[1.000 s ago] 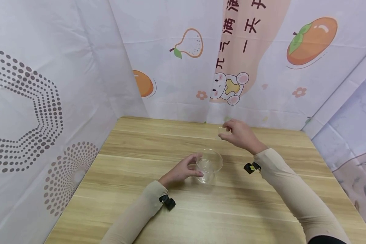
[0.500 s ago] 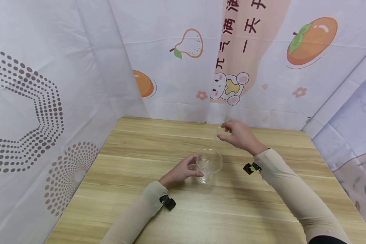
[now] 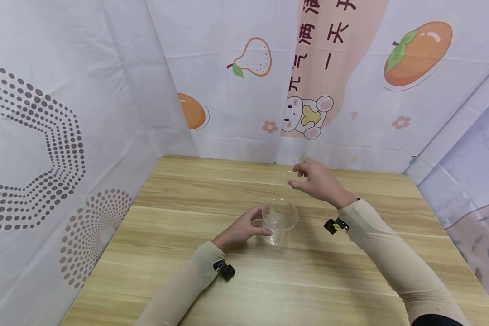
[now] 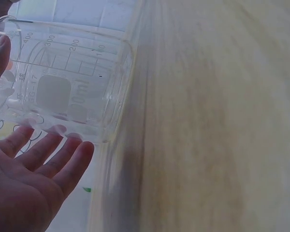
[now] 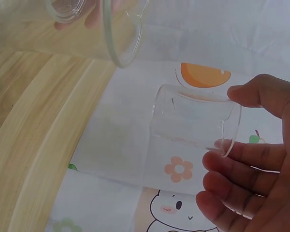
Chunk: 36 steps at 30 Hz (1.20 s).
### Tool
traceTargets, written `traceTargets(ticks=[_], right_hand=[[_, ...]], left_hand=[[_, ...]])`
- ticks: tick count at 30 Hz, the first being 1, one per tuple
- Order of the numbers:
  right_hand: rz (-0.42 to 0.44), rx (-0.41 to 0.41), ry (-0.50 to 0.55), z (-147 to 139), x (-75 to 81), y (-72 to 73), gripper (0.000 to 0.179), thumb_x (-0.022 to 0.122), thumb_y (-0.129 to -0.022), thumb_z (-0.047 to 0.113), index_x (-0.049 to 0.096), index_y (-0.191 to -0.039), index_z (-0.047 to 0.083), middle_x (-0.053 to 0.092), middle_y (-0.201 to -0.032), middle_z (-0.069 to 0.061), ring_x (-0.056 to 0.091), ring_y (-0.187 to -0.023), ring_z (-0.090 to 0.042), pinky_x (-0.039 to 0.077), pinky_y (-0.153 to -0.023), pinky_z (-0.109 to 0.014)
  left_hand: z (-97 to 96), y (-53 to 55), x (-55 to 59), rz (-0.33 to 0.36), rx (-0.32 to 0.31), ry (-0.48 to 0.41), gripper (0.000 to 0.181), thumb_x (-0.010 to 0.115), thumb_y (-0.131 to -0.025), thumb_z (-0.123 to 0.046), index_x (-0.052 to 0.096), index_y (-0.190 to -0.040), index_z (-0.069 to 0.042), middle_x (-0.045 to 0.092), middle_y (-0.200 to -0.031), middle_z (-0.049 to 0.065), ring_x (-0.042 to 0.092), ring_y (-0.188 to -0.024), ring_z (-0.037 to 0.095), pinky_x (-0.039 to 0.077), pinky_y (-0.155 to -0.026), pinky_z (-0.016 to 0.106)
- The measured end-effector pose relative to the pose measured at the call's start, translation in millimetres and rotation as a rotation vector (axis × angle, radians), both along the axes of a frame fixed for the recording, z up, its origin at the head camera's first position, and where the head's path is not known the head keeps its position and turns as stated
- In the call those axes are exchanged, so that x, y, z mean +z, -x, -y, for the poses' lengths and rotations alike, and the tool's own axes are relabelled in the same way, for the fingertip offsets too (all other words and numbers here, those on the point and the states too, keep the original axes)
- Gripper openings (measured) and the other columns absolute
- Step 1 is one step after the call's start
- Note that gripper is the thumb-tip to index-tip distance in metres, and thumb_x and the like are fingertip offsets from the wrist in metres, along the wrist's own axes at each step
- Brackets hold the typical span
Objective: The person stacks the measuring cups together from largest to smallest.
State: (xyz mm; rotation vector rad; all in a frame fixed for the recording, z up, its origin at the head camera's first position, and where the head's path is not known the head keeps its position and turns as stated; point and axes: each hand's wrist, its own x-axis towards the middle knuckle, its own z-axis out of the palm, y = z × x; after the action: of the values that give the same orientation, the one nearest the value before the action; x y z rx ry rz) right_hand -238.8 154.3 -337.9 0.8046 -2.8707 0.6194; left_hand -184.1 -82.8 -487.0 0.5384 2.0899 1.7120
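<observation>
A large clear glass beaker (image 3: 284, 225) stands on the wooden table, its printed scale and white label patch (image 4: 54, 94) showing in the left wrist view. My left hand (image 3: 241, 230) holds it from the left side, thumb in front and fingers curved behind. Inside it sits a smaller glass vessel (image 5: 66, 14), whose rim shows through the wall in the right wrist view. Behind and right of the large beaker, my right hand (image 3: 319, 182) holds up a small clear beaker (image 5: 193, 118), pinching its rim between thumb and fingers. The small beaker is hard to make out in the head view.
The wooden table (image 3: 179, 280) runs back to a white curtain (image 3: 236, 113) printed with fruit, flowers and a cartoon bear. Another curtain with dotted patterns (image 3: 32, 149) hangs along the left side. Black wrist cameras (image 3: 225, 270) sit on both beige sleeves.
My right hand has drifted slightly left with the small beaker. The left hand and the large beaker have stayed in place.
</observation>
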Motion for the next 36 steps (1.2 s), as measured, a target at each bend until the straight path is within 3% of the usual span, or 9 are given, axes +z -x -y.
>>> traceTargets(ticks=[16, 23, 31, 36], right_hand=[[0.003, 0.018, 0.006, 6, 1.5, -6.9, 0.038, 0.074, -0.084, 0.031, 0.068, -0.106, 0.001, 0.065, -0.095, -0.013, 0.057, -0.084, -0.023, 0.050, -0.072, -0.036], [-0.016, 0.041, 0.017, 9, 3.0, -11.8, 0.038, 0.075, -0.083, 0.030, 0.068, -0.106, 0.001, 0.065, -0.091, -0.010, 0.058, -0.083, -0.023, 0.051, -0.072, -0.036], [-0.039, 0.077, 0.024, 13, 2.3, -17.9, 0.037, 0.076, -0.082, 0.030, 0.068, -0.104, 0.001, 0.065, -0.090, -0.008, 0.059, -0.083, -0.025, 0.050, -0.070, -0.034], [-0.037, 0.095, 0.009, 16, 3.5, -22.4, 0.036, 0.074, -0.083, 0.030, 0.068, -0.104, 0.001, 0.064, -0.089, -0.007, 0.060, -0.081, -0.025, 0.050, -0.069, -0.033]], left_hand=[[-0.1, -0.3, 2.0, 0.001, 0.006, 0.025, 0.072, 0.077, -0.085, -0.020, 0.040, -0.146, -0.018, 0.041, -0.153, 0.005, 0.047, -0.136, 0.031, 0.044, -0.111, 0.044], [0.8, 0.2, 0.5, -0.001, -0.011, 0.012, 0.074, 0.076, -0.086, -0.020, 0.037, -0.148, -0.010, 0.039, -0.154, 0.010, 0.046, -0.137, 0.032, 0.043, -0.111, 0.046], [1.1, -1.0, 0.8, -0.001, -0.004, 0.016, 0.070, 0.076, -0.086, -0.020, 0.041, -0.146, -0.018, 0.042, -0.152, 0.005, 0.047, -0.135, 0.031, 0.043, -0.111, 0.045], [1.7, 0.4, 0.0, -0.007, -0.015, 0.016, 0.073, 0.076, -0.086, -0.021, 0.038, -0.148, -0.013, 0.041, -0.153, 0.007, 0.046, -0.136, 0.031, 0.042, -0.112, 0.047]])
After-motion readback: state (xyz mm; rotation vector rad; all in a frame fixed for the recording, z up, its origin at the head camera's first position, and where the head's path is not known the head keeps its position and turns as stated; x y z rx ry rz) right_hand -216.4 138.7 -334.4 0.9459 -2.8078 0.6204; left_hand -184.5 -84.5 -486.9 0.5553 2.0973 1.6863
